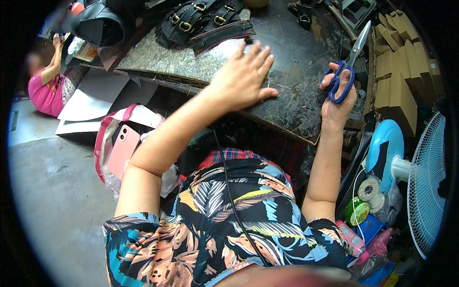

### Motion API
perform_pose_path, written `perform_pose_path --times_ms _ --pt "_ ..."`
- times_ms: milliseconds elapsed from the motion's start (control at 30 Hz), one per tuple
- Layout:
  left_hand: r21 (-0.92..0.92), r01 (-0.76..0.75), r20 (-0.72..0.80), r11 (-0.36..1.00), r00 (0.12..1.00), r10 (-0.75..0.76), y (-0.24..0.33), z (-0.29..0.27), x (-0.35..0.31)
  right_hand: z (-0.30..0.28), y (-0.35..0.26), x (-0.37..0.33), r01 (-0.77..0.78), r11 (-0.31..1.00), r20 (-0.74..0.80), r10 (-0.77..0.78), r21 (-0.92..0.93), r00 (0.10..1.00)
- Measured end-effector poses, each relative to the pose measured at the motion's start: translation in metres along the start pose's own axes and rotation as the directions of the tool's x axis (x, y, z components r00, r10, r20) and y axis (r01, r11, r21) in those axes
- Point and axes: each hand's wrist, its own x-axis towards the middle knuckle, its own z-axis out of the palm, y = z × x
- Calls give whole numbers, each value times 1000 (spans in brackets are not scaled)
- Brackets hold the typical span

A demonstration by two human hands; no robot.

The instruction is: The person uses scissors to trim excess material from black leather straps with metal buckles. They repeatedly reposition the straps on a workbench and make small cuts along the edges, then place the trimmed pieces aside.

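Your left hand (245,77) is spreading open past the surface's (297,64) near edge, bare room rightward. Your right hand (333,106) is gripping scissors (356,51), blades pointing forward-right.

Left hand (245,71): hidden on its palm side; touching the workbench (296,52) or just above it, impossible to tell.
Right hand (340,110): partly covered by the blue handles of the scissors (354,53).
Black straps (205,24): cut off by the top edge.
Pink-trimmed bag (102,143): partly hidden behind the left forearm (179,126).
Co-worker (45,93): blurred at the head; partly hidden lower down by white sheets (95,95).
Fan (427,191): lost along one side in the dark right rim.
Space under the workbench: too dark to make out.
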Motion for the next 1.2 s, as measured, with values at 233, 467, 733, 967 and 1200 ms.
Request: perform_pose_path --times_ms 233,467,733,967,1200 --pt "-864 -355 -47 357 763 645 100 -32 -22 0 -5 -3 1 1000 -11 -1 11 1000" --pt "-286 -3 61 958 998 22 30 -16 -2 6 -5 -4 -13 1000 -37 13 10 999" --pt "29 -105 -46 994 993 106 -55 -32 12 4 -6 -6 -11 1000 -2 11 25 1000" --pt "136 -11 87 991 996 -1 -89 -31 57 8 -7 -6 -30 998 -7 30 53 1000" --pt "250 -269 -323 930 882 342 -46 1 165 9 -8 -4 -52 998 20 53 -38 998"
